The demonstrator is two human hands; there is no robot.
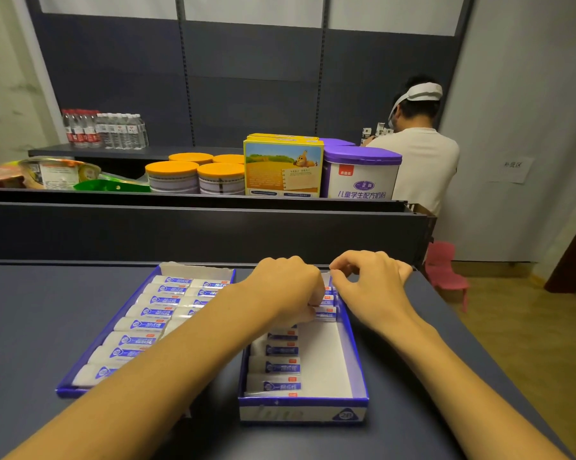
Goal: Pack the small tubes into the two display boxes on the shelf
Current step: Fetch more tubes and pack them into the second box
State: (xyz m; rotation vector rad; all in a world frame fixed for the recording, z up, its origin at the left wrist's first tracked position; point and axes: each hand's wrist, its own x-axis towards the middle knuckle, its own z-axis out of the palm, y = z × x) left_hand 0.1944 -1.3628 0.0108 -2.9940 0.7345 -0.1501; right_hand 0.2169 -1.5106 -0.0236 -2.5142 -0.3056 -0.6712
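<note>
1. Two blue display boxes sit side by side on the dark shelf. The left box is packed with white-and-blue tubes in two columns.
2. The right box has one column of tubes down its left side and a few more at the far end of its right side; the near right part is bare white.
3. The left hand reaches across into the right box, fingers curled down onto a tube at the far right. Looks like it's gripping it.
4. The right hand hovers at the box's far right corner, fingers curled close together. Can't tell if it's pinching anything.
5. Further back: orange-lid cans, a yellow carton, a purple-lid tub, water bottles, and a person in a white shirt.
</note>
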